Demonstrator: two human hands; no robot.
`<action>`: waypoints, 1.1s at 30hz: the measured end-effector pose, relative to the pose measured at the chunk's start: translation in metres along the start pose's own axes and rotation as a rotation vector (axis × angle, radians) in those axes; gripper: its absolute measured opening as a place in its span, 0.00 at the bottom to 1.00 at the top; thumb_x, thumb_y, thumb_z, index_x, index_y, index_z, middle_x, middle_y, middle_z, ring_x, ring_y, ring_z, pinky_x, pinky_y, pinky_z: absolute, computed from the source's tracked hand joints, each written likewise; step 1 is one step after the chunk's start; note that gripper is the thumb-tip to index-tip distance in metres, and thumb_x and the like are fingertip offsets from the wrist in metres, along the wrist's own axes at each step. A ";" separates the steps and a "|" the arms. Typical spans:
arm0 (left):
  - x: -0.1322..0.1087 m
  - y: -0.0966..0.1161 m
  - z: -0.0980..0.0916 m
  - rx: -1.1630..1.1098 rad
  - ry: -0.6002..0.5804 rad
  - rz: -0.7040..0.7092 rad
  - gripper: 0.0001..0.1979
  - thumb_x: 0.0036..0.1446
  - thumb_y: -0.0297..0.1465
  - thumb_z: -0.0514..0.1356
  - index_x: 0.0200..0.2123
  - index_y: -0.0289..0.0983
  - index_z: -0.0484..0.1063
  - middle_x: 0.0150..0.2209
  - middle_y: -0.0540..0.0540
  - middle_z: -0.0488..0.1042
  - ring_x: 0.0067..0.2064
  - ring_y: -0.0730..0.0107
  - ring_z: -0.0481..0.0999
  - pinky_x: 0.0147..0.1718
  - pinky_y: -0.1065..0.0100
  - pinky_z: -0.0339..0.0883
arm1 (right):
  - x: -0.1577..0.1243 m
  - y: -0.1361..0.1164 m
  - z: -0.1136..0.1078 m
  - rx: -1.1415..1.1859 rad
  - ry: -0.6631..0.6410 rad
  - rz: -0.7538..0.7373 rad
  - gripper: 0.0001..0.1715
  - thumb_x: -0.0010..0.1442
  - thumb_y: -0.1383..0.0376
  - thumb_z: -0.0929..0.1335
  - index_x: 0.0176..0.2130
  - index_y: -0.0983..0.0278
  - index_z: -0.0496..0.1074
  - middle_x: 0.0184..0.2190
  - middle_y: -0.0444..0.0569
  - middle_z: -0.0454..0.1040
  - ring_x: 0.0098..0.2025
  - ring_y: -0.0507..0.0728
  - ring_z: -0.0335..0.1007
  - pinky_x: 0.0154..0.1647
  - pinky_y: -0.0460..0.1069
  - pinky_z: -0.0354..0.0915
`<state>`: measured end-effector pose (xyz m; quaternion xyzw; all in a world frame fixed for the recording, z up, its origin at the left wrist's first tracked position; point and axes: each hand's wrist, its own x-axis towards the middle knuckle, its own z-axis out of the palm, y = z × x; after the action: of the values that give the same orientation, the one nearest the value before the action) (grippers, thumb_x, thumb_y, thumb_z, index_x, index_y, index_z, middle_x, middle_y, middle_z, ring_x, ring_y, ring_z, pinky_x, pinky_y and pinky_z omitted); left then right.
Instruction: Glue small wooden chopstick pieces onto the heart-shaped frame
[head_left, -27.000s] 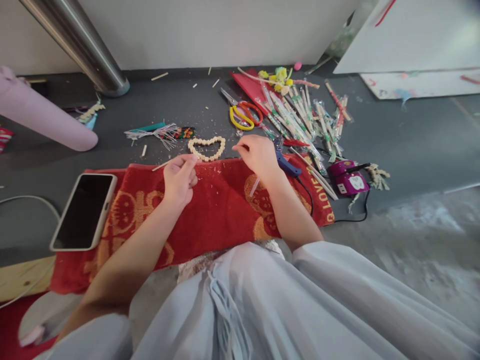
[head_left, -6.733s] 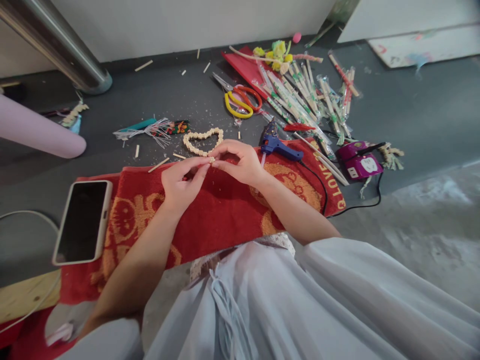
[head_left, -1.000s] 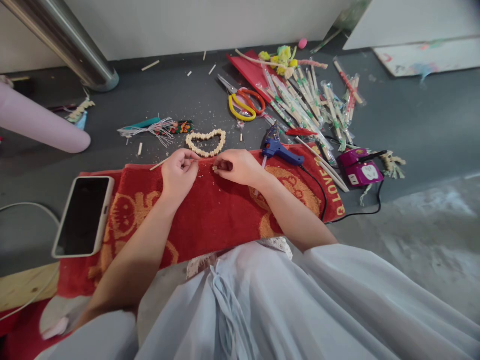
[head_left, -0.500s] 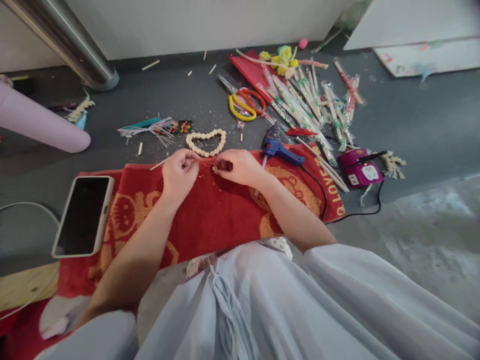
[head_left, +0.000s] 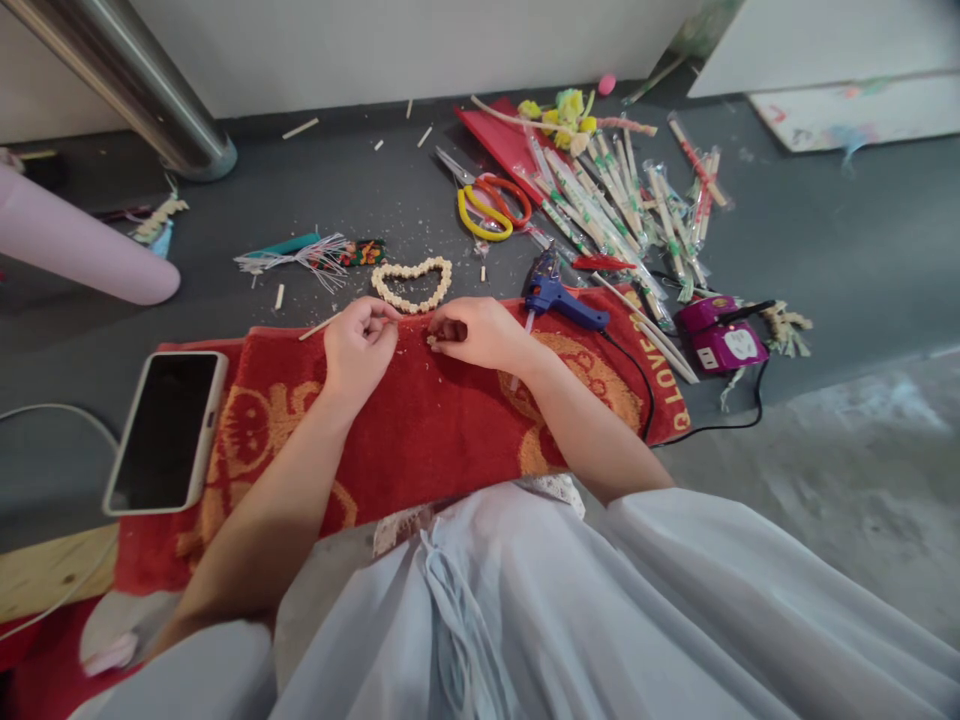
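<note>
My left hand rests on the far edge of the red towel, fingers pinched on a thin wooden stick that juts out to the left. My right hand lies close beside it, fingers curled and pinched on a small pale piece at its fingertips. Just beyond both hands, on the grey floor, sits a heart-shaped ring of pale beads. A blue glue gun lies to the right of my right hand, on the towel's edge.
A phone lies on the towel's left end. Yellow and red scissors, a pile of wrapped sticks and a purple device with a black cord are on the floor to the right. A metal pole and a pink tube stand left.
Over the last second the hands have hardly moved. Several seconds ago both hands met at the fingertips; now they sit slightly apart on the towel.
</note>
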<state>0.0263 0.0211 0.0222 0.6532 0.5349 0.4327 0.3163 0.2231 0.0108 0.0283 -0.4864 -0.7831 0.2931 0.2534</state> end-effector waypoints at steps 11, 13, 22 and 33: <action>-0.004 -0.002 0.010 -0.075 0.108 0.042 0.07 0.54 0.30 0.63 0.28 0.39 0.66 0.19 0.56 0.62 0.20 0.78 0.59 0.19 0.74 0.52 | -0.001 -0.003 -0.004 -0.018 0.179 0.016 0.22 0.68 0.62 0.61 0.23 0.61 0.54 0.23 0.43 0.63 0.28 0.50 0.58 0.34 0.48 0.53; -0.004 -0.002 0.011 -0.067 0.149 0.023 0.09 0.55 0.30 0.63 0.27 0.39 0.65 0.21 0.54 0.66 0.21 0.78 0.63 0.20 0.75 0.55 | -0.001 -0.003 -0.004 -0.071 0.168 0.049 0.19 0.67 0.65 0.62 0.24 0.62 0.58 0.25 0.45 0.66 0.31 0.52 0.61 0.37 0.48 0.55; -0.002 0.001 0.008 -0.014 0.182 -0.043 0.11 0.54 0.27 0.64 0.26 0.39 0.63 0.20 0.56 0.62 0.21 0.79 0.60 0.20 0.74 0.54 | -0.002 -0.021 -0.023 -0.344 0.009 0.187 0.08 0.61 0.69 0.65 0.34 0.66 0.75 0.37 0.53 0.77 0.40 0.58 0.69 0.42 0.51 0.58; 0.031 -0.008 0.006 0.101 0.178 0.104 0.10 0.56 0.29 0.63 0.28 0.40 0.63 0.22 0.56 0.58 0.23 0.76 0.59 0.25 0.69 0.57 | 0.017 -0.027 -0.028 -0.417 -0.101 0.193 0.08 0.57 0.72 0.64 0.33 0.65 0.74 0.37 0.53 0.76 0.40 0.60 0.69 0.43 0.54 0.60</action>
<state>0.0303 0.0533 0.0199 0.6541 0.5476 0.4771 0.2113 0.2189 0.0227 0.0693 -0.5857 -0.7883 0.1716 0.0787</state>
